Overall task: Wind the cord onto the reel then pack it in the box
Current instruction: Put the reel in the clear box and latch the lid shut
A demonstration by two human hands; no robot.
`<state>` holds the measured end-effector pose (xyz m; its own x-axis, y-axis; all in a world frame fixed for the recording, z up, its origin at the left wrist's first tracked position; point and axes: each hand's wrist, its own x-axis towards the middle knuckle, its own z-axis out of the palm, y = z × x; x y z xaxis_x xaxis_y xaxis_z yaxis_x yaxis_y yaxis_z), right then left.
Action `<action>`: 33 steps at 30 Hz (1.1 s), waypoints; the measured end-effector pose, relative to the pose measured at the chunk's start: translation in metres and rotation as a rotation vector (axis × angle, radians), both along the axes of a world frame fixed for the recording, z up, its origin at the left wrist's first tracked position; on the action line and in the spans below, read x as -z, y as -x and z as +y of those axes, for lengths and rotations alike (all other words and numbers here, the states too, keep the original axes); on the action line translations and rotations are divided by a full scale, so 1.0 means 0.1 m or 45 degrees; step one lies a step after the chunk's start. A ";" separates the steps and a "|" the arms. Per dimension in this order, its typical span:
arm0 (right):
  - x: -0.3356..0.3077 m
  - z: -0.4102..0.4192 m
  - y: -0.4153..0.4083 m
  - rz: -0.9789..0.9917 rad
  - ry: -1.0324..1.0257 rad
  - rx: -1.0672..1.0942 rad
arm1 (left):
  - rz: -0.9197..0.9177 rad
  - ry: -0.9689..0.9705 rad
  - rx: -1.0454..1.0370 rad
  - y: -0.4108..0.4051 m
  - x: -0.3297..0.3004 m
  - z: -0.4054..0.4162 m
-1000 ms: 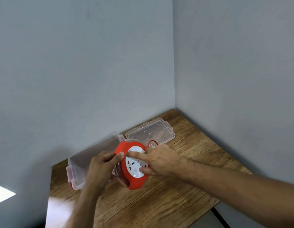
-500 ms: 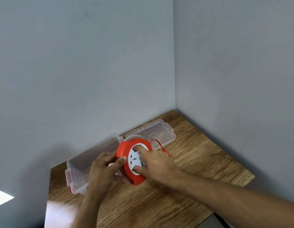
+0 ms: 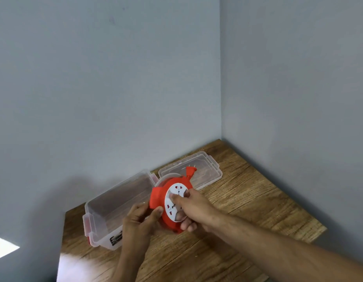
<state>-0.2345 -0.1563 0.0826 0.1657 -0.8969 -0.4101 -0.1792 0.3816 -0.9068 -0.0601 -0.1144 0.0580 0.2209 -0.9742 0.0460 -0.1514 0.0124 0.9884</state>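
The left hand (image 3: 139, 221) reaches up from the near left with thumb and fingers curled in a pinch, while the right hand (image 3: 191, 208), its bare forearm stretched in from the near right, spreads its fingertips (image 3: 173, 198) forward.

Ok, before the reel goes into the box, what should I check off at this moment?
1. Cord fully wound: ok as far as visible; only the plug sticks out at the reel's top edge.
2. Reel securely held: ok; left hand grips its rim, right hand presses the white face.
3. Box open: ok; it looks empty.
4. Lid out of the way: ok; it lies on the table beside the box.
5. Reel fits the box: cannot tell.
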 end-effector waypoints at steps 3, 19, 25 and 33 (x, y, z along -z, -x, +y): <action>0.07 -0.10 0.20 0.453 0.473 0.054 | 0.221 -0.069 -0.076 -0.04 0.15 0.07; 0.05 -0.52 0.00 0.006 0.172 -0.380 | 0.501 -0.115 -0.246 -0.41 -0.06 0.19; -0.32 -0.97 -0.72 0.086 0.309 -0.427 | 0.014 -0.208 -0.398 -0.93 -0.36 -0.27; -0.05 -1.11 -1.19 0.378 0.285 -0.594 | -0.131 -0.415 -0.512 -1.14 -0.12 -0.48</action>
